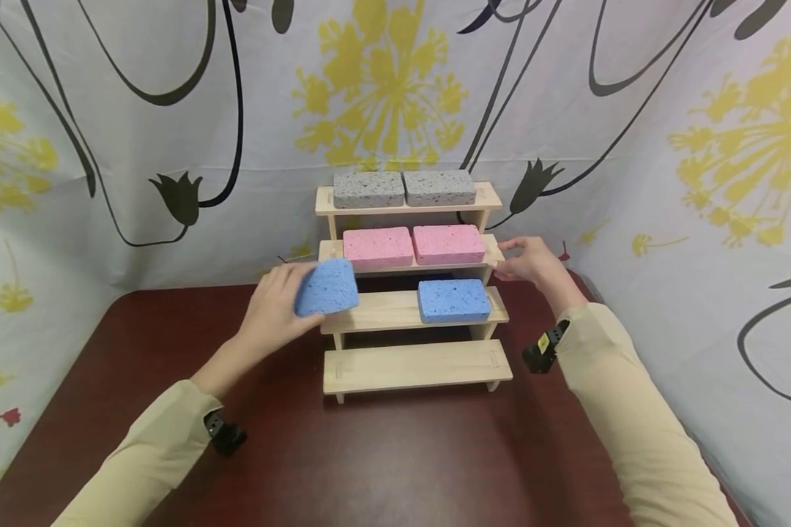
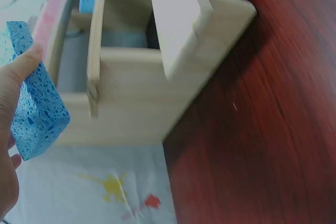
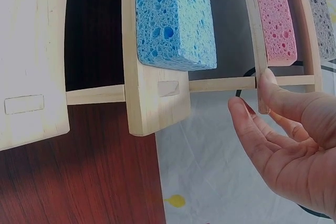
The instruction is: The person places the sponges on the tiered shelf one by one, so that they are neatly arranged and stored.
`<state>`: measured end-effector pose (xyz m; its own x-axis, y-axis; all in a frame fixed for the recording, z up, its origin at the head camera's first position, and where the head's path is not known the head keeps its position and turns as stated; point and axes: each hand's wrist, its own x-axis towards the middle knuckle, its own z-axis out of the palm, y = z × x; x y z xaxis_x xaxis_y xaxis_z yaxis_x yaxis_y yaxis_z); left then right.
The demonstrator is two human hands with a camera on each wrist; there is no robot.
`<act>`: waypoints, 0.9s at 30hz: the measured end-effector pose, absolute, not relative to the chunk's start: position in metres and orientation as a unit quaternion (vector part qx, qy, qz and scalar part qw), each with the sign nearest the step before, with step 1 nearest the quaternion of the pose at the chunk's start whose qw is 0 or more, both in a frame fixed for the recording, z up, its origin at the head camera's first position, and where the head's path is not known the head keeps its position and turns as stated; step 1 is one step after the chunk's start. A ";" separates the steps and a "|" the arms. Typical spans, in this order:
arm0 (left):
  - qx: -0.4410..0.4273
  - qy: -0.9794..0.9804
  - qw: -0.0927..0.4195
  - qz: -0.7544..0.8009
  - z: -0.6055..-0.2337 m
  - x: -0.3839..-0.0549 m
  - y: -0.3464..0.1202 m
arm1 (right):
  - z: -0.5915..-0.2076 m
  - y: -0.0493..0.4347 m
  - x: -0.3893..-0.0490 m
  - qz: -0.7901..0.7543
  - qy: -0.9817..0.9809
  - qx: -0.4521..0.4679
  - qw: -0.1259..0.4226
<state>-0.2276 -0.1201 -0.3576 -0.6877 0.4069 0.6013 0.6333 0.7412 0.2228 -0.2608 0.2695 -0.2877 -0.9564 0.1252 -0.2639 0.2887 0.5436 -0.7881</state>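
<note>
A blue sponge point(image 1: 327, 286) is gripped in my left hand point(image 1: 272, 306), tilted, over the left end of the second step from the bottom. The left wrist view shows my thumb across the face of this held sponge point(image 2: 39, 108). My right hand point(image 1: 526, 262) pinches the right end of the third step of a wooden tiered stand point(image 3: 263, 90), thumb on top and fingers below. Another blue sponge point(image 1: 453, 300) lies on the right half of the second step. Two pink sponges, left point(image 1: 378, 247) and right point(image 1: 448, 244), sit side by side on the third step.
Two grey sponges, left point(image 1: 368, 190) and right point(image 1: 439, 188), lie on the top step. The bare bottom step point(image 1: 415, 366) is nearest me. The stand is on a dark red-brown table point(image 1: 395, 454), with a flower-patterned cloth point(image 1: 264, 132) behind and at the sides.
</note>
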 end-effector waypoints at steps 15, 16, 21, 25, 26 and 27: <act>-0.325 -0.927 0.170 -0.075 -0.350 -0.224 -0.048 | -0.293 0.268 -0.262 -0.489 0.858 0.130 0.092; -0.324 -0.929 0.167 -0.064 -0.351 -0.224 -0.045 | -0.293 0.267 -0.263 -0.486 0.859 0.132 0.092; -0.317 -0.937 0.144 -0.030 -0.353 -0.226 -0.037 | -0.295 0.265 -0.263 -0.486 0.859 0.136 0.089; -0.309 -0.944 0.112 -0.030 -0.356 -0.229 -0.034 | -0.297 0.264 -0.264 -0.490 0.857 0.135 0.088; -0.307 -0.945 0.106 -0.032 -0.357 -0.230 -0.034 | -0.297 0.264 -0.264 -0.489 0.857 0.136 0.088; -0.304 -0.947 0.100 -0.036 -0.358 -0.231 -0.035 | -0.298 0.264 -0.265 -0.489 0.857 0.137 0.089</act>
